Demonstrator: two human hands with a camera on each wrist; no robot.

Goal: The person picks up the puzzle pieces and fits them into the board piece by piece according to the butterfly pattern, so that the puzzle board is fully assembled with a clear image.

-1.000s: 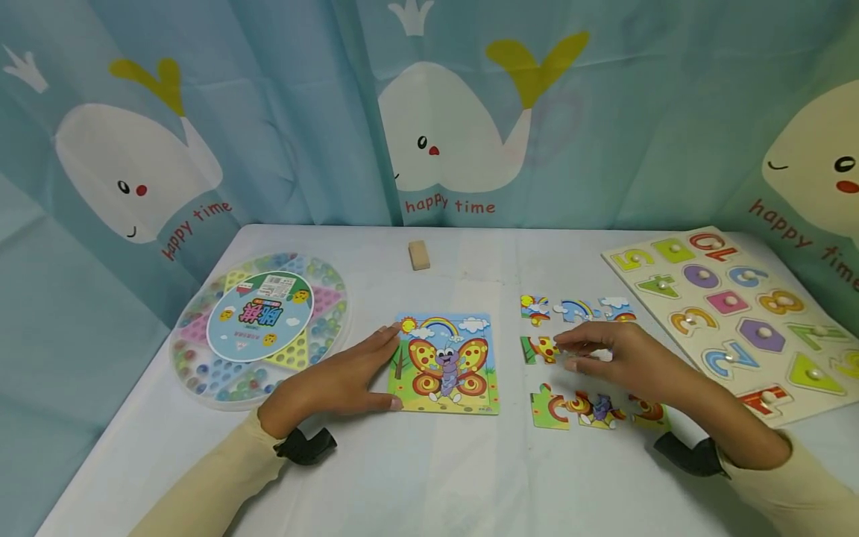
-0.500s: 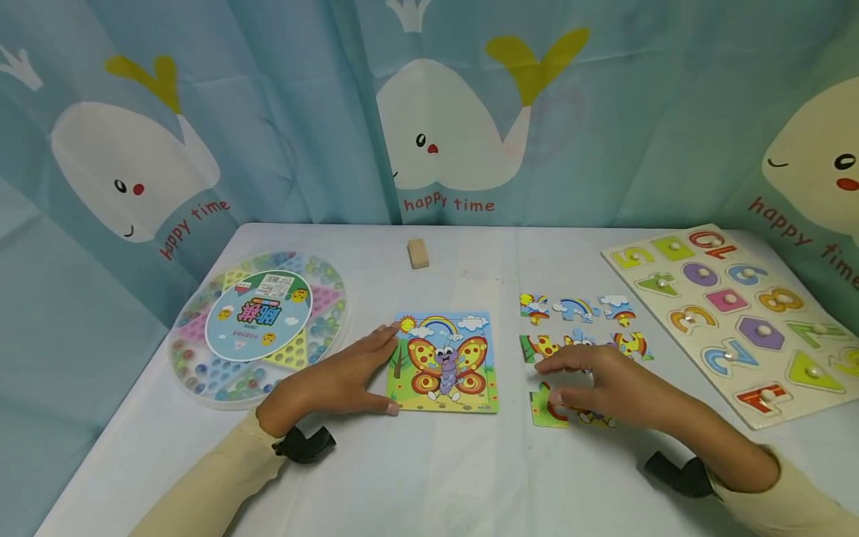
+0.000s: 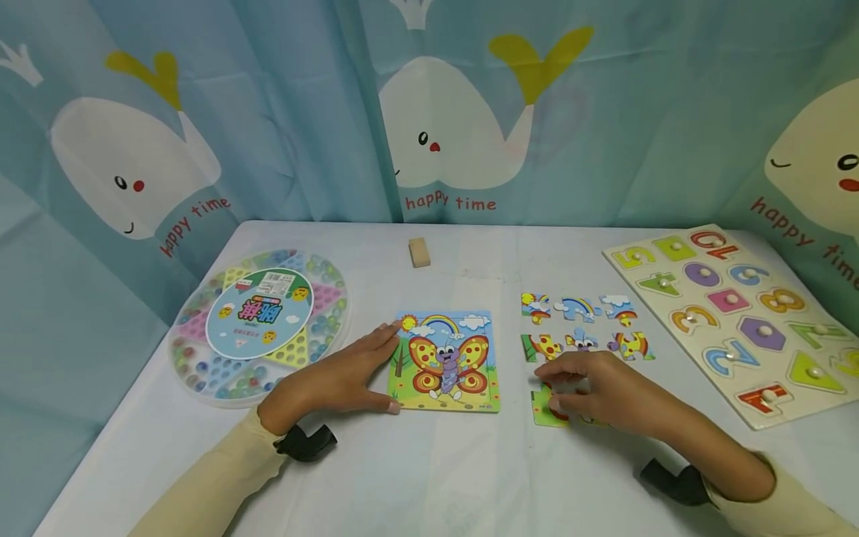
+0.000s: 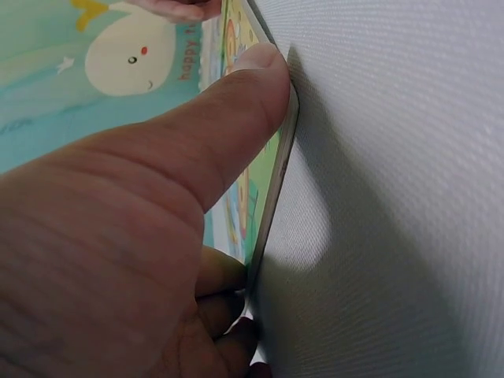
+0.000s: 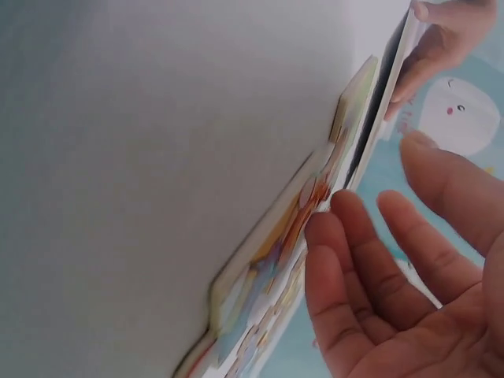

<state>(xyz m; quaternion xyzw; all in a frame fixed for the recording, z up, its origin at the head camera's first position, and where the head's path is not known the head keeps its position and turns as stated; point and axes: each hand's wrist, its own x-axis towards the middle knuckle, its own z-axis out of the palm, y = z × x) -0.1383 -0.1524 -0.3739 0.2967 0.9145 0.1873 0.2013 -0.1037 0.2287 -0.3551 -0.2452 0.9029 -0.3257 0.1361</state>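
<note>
My left hand (image 3: 335, 377) rests at the left side of the butterfly puzzle board (image 3: 446, 362), fingers stretched along its edge. In the left wrist view the thumb (image 4: 228, 106) lies over a corner of the board. My right hand (image 3: 607, 388) hovers over the bottom row of puzzle pieces, thumb and fingers apart and loosely bent, with nothing between them. A green corner piece (image 3: 542, 419) shows beside its thumb; the rest of that row is mostly hidden beneath it. Loose pieces (image 5: 272, 244) lie below the fingers in the right wrist view.
Further puzzle pieces (image 3: 579, 309) lie in two rows behind the right hand. A wooden number-peg board (image 3: 761, 373) is at the right, a round marble board game (image 3: 235, 380) at the left. A small wooden block (image 3: 419, 253) sits at the back, before a whale-print curtain (image 3: 322, 112).
My right hand has moved from the middle row of pieces toward the front and slightly left, uncovering that row and now covering much of the bottom one. The left hand stays put.
</note>
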